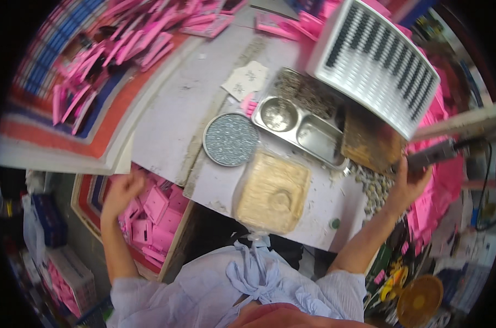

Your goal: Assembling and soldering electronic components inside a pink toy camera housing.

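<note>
My left hand is over a bin of pink flat parts. The hand is smeared by motion, so its fingers cannot be made out well. At the right, my right hand is closed round the lower end of a dark, corded power tool, which looks like an electric screwdriver. Between my hands lie a round tin of small silvery metal pieces and a plastic-wrapped tan block with a round hollow. A steel compartment tray with small dark metal pieces stands behind them.
A white rack with rows of dark slots leans over the tray. Pink parts heap on a striped cloth at the far left. Loose small pieces lie by my right hand. A cable hangs at the right.
</note>
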Demonstrator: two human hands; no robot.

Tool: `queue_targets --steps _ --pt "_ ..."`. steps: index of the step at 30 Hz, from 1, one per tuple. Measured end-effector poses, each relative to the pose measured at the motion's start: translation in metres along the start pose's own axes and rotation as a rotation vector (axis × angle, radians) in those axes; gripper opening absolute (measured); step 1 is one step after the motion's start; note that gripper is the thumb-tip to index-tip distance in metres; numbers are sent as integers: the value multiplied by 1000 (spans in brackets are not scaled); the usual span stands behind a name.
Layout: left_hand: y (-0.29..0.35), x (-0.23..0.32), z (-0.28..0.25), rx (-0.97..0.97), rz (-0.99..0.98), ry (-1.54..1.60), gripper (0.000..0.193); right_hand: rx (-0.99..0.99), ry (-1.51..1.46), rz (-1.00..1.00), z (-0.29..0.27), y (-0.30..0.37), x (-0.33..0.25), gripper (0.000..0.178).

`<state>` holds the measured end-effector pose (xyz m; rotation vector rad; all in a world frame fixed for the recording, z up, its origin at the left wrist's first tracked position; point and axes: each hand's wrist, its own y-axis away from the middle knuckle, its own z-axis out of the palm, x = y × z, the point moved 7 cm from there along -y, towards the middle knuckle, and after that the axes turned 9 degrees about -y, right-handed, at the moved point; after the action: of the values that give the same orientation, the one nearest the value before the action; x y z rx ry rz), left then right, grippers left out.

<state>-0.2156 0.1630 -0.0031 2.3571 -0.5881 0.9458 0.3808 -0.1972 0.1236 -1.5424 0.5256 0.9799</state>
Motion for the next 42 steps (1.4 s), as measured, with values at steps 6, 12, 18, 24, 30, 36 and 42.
queue_targets --steps 6,12,18,24,30,36,42 --pt "-203 175 -100 762 486 -689 29 -70 -18 24 14 15 -8 60" --pt "-333 140 -181 954 120 -1135 43 -179 -122 -14 -8 30 -6 62" --pt "-299 156 -123 1031 420 -1102 46 -229 51 -49 39 -70 35 34" --pt "-196 207 -36 756 674 -825 35 -537 669 -805 183 -106 27 43" --pt "-147 187 -32 712 635 -759 34 -510 553 -686 205 -119 62 51" --pt "-136 141 -54 723 521 -763 34 -568 784 -935 218 -121 32 45" --pt "-132 105 -57 721 470 -722 33 -657 747 -909 221 -124 40 40"
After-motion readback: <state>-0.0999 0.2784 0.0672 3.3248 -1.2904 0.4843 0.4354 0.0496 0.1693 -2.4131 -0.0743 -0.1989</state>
